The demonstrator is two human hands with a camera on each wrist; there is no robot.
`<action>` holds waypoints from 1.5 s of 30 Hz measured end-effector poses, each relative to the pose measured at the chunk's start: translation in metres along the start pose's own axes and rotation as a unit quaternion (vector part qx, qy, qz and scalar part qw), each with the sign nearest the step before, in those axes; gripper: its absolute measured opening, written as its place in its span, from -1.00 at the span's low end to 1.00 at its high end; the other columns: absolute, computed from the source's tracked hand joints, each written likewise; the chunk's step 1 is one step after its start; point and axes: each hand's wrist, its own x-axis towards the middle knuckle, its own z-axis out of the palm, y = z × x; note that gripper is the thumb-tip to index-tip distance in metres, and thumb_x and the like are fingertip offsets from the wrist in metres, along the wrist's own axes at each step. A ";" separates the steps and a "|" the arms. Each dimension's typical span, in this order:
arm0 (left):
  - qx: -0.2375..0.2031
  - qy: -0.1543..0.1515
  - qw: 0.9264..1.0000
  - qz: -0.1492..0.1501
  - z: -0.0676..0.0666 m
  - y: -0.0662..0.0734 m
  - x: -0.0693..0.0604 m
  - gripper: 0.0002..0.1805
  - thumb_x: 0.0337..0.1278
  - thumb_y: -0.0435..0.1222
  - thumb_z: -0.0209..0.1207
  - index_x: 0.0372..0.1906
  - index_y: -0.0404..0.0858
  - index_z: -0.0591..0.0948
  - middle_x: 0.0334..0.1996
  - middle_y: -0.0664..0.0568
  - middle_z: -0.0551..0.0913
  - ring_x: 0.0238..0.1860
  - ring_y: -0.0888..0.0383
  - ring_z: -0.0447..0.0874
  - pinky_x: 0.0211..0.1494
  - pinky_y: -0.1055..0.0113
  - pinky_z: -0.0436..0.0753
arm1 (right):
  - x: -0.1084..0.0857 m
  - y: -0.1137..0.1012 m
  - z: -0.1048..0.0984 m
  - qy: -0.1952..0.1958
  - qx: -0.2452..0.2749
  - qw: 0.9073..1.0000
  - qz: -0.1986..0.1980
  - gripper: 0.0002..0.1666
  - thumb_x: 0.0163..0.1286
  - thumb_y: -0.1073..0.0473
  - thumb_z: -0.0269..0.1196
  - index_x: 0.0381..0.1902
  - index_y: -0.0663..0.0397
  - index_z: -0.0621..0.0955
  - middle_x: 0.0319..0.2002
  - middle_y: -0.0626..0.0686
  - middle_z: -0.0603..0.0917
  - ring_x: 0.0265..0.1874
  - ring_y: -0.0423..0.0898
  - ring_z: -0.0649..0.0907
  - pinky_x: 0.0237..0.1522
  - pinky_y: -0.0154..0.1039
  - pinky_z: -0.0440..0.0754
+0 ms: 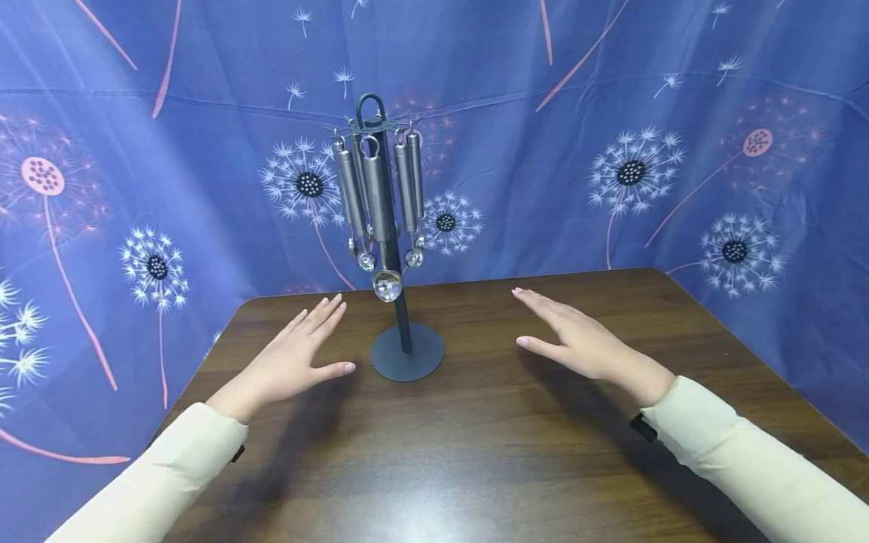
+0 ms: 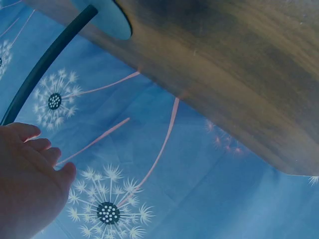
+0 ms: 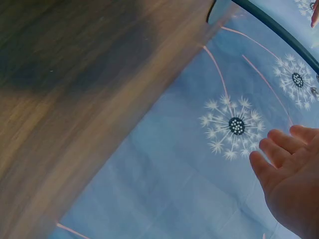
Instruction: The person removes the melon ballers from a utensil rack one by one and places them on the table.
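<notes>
A dark metal stand [image 1: 399,309] with a round base [image 1: 407,366] rises from the far middle of the table. From hooks at its top hang several silver tubes [image 1: 377,197], with clear balls [image 1: 388,286] below them. To the left of the stand is my left hand [image 1: 292,362], fingers straight and thumb spread, touching nothing. My right hand [image 1: 577,339] hovers over the right side of the table, fingers extended and thumb apart, holding nothing. In the left wrist view the stand's pole [image 2: 47,62] passes beyond the left fingers. The right wrist view shows the pole [image 3: 281,32] beyond the right hand.
The wooden table [image 1: 475,452] has a rounded far edge. Behind it and at both sides hangs a blue cloth [image 1: 516,173] printed with dandelions. A small black object [image 1: 643,427] shows at the right sleeve cuff.
</notes>
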 end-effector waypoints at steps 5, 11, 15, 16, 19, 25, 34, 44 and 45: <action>-0.024 0.000 1.000 -0.004 -0.007 -0.002 0.004 0.07 0.13 0.31 0.10 0.55 -0.11 -0.09 0.57 0.07 -0.18 0.57 -0.05 -0.18 0.60 -0.07 -0.06 | 0.004 -0.006 -0.004 -0.008 0.023 1.000 0.012 -0.08 0.39 -0.37 0.06 0.54 -0.39 -0.07 0.54 -0.09 0.05 0.49 0.05 0.18 0.45 0.16 0.25; -0.049 -0.005 0.999 -0.004 -0.015 -0.001 0.010 0.08 0.12 0.27 0.15 0.56 -0.12 -0.10 0.57 0.01 -0.14 0.56 -0.10 -0.16 0.59 -0.13 -0.07 | 0.006 -0.009 -0.005 0.019 0.045 0.999 0.005 -0.09 0.37 -0.30 0.14 0.53 -0.34 0.01 0.52 -0.07 0.13 0.48 0.02 0.21 0.46 0.12 0.25; -0.064 -0.010 0.998 -0.010 -0.025 0.000 0.013 0.07 0.14 0.24 0.16 0.56 -0.09 -0.11 0.57 -0.03 -0.13 0.56 -0.12 -0.17 0.57 -0.17 -0.06 | 0.010 -0.012 -0.007 0.037 0.056 0.998 -0.004 -0.13 0.38 -0.25 0.17 0.52 -0.30 0.09 0.49 -0.04 0.20 0.46 0.03 0.24 0.46 0.11 0.25; -0.069 -0.011 0.998 -0.012 -0.027 0.001 0.013 0.06 0.14 0.24 0.16 0.56 -0.09 -0.10 0.56 -0.05 -0.12 0.56 -0.13 -0.17 0.56 -0.19 -0.05 | 0.011 -0.012 -0.008 0.040 0.057 0.998 -0.007 -0.14 0.38 -0.24 0.18 0.51 -0.27 0.11 0.48 -0.02 0.22 0.45 0.04 0.25 0.45 0.12 0.26; -0.079 -0.020 0.996 -0.023 -0.034 0.001 0.014 0.06 0.14 0.25 0.15 0.56 -0.04 -0.11 0.56 -0.08 -0.11 0.56 -0.13 -0.17 0.55 -0.22 -0.03 | 0.015 -0.014 -0.009 0.050 0.058 0.997 -0.017 -0.17 0.38 -0.20 0.19 0.50 -0.18 0.17 0.45 0.01 0.28 0.44 0.07 0.28 0.43 0.13 0.28; -0.097 -0.051 0.993 -0.051 -0.046 -0.002 0.016 0.06 0.12 0.31 0.12 0.56 0.04 -0.15 0.56 -0.08 -0.14 0.55 -0.15 -0.17 0.54 -0.22 0.01 | 0.020 -0.015 -0.013 0.072 0.080 0.994 -0.033 -0.23 0.37 -0.08 0.26 0.44 -0.04 0.27 0.40 0.05 0.36 0.39 0.08 0.35 0.41 0.11 0.33; -0.138 -0.030 0.989 -0.049 -0.078 -0.006 0.022 -0.02 0.25 0.13 0.15 0.56 -0.07 -0.13 0.56 -0.10 -0.11 0.54 -0.18 -0.16 0.56 -0.21 -0.03 | 0.031 -0.016 -0.013 0.107 0.112 0.987 -0.053 -0.29 0.33 0.04 0.31 0.39 -0.03 0.36 0.31 0.05 0.46 0.14 0.07 0.56 0.04 0.00 0.63; -0.187 -0.003 0.980 -0.063 -0.105 -0.002 0.026 -0.09 0.28 0.04 0.16 0.56 0.02 -0.09 0.56 0.01 -0.09 0.55 -0.13 -0.17 0.56 -0.20 -0.03 | 0.040 -0.030 -0.016 0.117 0.155 0.979 -0.054 -0.33 0.32 0.12 0.33 0.35 0.03 0.40 0.28 0.06 0.51 0.12 0.04 0.59 0.19 0.01 0.58; -0.192 -0.005 0.979 -0.064 -0.106 -0.002 0.027 -0.09 0.29 0.04 0.15 0.56 0.02 -0.09 0.57 0.02 -0.10 0.55 -0.14 -0.16 0.56 -0.20 -0.03 | 0.041 -0.032 -0.016 0.118 0.162 0.978 -0.052 -0.34 0.32 0.14 0.33 0.35 0.04 0.40 0.28 0.07 0.51 0.13 0.04 0.59 0.19 0.00 0.58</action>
